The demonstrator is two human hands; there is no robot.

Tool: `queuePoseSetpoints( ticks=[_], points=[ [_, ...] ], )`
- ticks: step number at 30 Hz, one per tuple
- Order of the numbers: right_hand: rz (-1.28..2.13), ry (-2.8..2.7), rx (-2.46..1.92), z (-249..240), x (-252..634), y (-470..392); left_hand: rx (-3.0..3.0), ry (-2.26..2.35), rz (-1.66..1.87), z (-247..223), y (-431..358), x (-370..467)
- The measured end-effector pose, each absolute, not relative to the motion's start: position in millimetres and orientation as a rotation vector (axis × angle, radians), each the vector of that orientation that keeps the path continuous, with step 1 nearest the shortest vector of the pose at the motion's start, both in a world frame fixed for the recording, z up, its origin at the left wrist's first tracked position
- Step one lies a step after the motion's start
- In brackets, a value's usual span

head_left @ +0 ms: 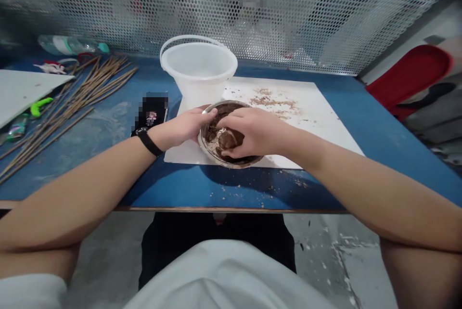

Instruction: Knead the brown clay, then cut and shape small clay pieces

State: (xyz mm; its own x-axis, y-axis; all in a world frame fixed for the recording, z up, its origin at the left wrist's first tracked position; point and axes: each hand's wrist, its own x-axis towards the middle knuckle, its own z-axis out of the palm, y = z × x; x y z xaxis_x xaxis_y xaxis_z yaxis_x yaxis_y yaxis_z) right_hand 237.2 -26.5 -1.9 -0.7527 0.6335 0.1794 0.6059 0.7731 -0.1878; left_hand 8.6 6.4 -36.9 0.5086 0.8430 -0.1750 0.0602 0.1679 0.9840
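A metal bowl (233, 165) with dark brown, dough-like material (211, 132) and paler powder inside stands near the table's front, over the edge of a white board. My left hand (188, 125) grips its left rim, thumb on top and the other fingers mostly hidden underneath. Inside the bowl, my right hand (252, 132) curls around a rounded brown lump (231, 139) with a pale, shiny edge. Whether that lump is all one piece is unclear. Dark material beneath it is partly covered by my fingers.
Behind the bowl stands a white bucket (202, 85), its handle raised. Brown crumbs (274, 102) dot the white board (317, 111). A phone (153, 111), thin brown sticks (90, 85) and a plastic bottle (72, 45) lie leftward. Perforated metal mesh (180, 6) closes the back.
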Motion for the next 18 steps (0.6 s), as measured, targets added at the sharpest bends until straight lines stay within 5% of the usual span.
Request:
queuePoseSetpoints(
  ticks=[5, 18],
  points=[
    [0.305, -2.392, -0.903, -4.7, 241.4, -33.0, 1.336, 0.872, 0.607, -38.9, 10.0, 5.4],
    [-0.128, -2.839, -1.096, 1.3, 228.0, -66.5, 1.322, 0.903, 0.632, -36.4, 8.3, 8.6]
  ],
)
